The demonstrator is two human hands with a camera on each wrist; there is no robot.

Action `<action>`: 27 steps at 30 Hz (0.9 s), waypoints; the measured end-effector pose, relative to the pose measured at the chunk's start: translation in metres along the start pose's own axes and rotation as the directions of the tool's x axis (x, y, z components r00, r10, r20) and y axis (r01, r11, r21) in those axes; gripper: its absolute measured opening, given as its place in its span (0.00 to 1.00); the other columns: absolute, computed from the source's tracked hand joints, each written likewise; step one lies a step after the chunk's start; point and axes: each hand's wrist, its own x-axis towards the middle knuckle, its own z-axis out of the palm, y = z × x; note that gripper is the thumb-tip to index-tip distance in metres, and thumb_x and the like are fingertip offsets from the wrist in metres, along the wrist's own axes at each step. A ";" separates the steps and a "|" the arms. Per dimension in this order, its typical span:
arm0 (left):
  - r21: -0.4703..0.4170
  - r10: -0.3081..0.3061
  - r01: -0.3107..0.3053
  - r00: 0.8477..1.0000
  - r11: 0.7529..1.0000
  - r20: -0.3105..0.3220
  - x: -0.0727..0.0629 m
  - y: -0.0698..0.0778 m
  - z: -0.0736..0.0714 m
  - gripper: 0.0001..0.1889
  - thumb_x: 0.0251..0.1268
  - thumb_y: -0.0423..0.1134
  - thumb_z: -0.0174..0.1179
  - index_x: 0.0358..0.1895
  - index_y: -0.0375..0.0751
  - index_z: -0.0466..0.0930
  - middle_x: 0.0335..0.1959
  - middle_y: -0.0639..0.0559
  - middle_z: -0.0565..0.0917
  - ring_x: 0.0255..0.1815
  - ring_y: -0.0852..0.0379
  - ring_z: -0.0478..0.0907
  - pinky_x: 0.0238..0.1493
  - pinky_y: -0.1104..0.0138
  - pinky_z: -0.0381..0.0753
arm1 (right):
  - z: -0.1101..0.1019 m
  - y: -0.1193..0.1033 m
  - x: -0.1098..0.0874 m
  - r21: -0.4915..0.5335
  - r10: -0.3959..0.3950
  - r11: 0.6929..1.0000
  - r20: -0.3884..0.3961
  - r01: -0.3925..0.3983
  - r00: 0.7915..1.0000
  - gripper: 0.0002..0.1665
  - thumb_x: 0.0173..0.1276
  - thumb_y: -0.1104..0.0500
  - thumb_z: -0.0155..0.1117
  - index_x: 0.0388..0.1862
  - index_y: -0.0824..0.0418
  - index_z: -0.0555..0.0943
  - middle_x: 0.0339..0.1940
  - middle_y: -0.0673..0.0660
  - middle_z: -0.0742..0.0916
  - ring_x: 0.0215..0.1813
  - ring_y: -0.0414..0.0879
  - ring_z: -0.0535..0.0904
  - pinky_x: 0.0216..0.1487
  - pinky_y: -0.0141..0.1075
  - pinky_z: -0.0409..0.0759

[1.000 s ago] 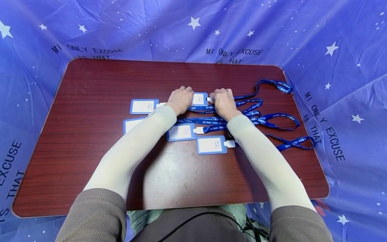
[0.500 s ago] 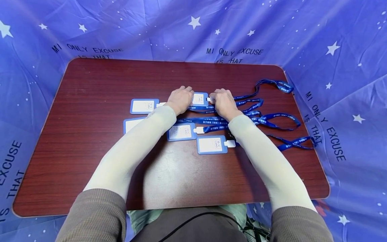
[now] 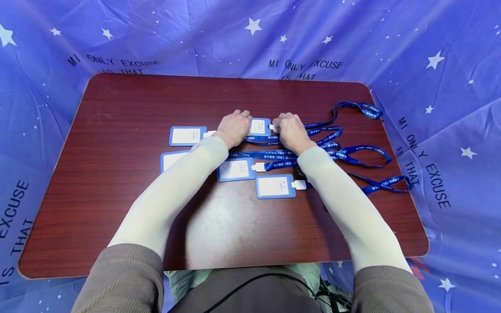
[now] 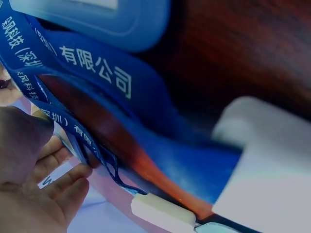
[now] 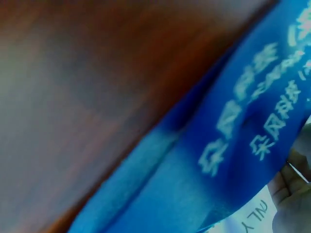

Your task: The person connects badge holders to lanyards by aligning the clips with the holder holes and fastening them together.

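Observation:
Near the back middle of the table, in the head view, a blue-rimmed ID badge holder [image 3: 258,126] lies between the two hands. My left hand [image 3: 234,128] pinches its left end; in the left wrist view the fingers [image 4: 73,187] and thumb meet at the holder's edge. My right hand [image 3: 290,131] pinches the white clip [image 3: 272,127] at the other end, its fingertips partly hidden in the head view. From that clip a blue printed lanyard [image 3: 336,114] runs off to the right. Blue straps [image 5: 243,126] fill much of the right wrist view.
Several other badge holders lie around: one at left [image 3: 188,135], one partly under the left forearm [image 3: 172,159], and two in front, a middle holder [image 3: 235,169] and a nearest holder [image 3: 275,186]. Their lanyards [image 3: 365,156] stretch rightward, overlapping. A star-printed curtain [image 3: 219,39] borders the brown table [image 3: 129,104].
Both hands keep their places on the badge holder and its clip. The head view has shifted very slightly; the badges and lanyards lie as before.

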 end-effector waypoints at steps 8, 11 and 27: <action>0.009 -0.006 0.006 1.000 1.000 0.001 0.001 0.000 0.002 0.25 0.76 0.45 0.61 0.69 0.38 0.74 0.72 0.45 0.72 0.68 0.45 0.69 0.72 0.57 0.70 | 0.000 0.002 0.002 0.018 -0.021 1.000 -0.014 0.021 1.000 0.08 0.71 0.71 0.62 0.31 0.64 0.82 0.37 0.60 0.85 0.45 0.58 0.77 0.55 0.50 0.75; 0.008 -0.005 0.005 1.000 1.000 -0.007 0.000 0.000 0.002 0.24 0.75 0.45 0.61 0.68 0.38 0.75 0.71 0.46 0.73 0.65 0.45 0.71 0.68 0.57 0.73 | 0.002 0.003 0.003 0.011 -0.036 0.999 -0.015 0.036 0.999 0.10 0.70 0.72 0.61 0.28 0.63 0.80 0.35 0.59 0.83 0.44 0.57 0.76 0.54 0.49 0.74; 0.012 -0.002 0.002 1.000 1.000 0.005 0.002 -0.001 0.002 0.25 0.75 0.47 0.61 0.68 0.38 0.75 0.71 0.46 0.73 0.65 0.45 0.70 0.66 0.56 0.75 | 0.002 -0.004 0.003 -0.020 -0.034 0.999 0.022 0.034 0.999 0.10 0.72 0.74 0.57 0.34 0.64 0.83 0.40 0.58 0.84 0.45 0.56 0.74 0.58 0.47 0.73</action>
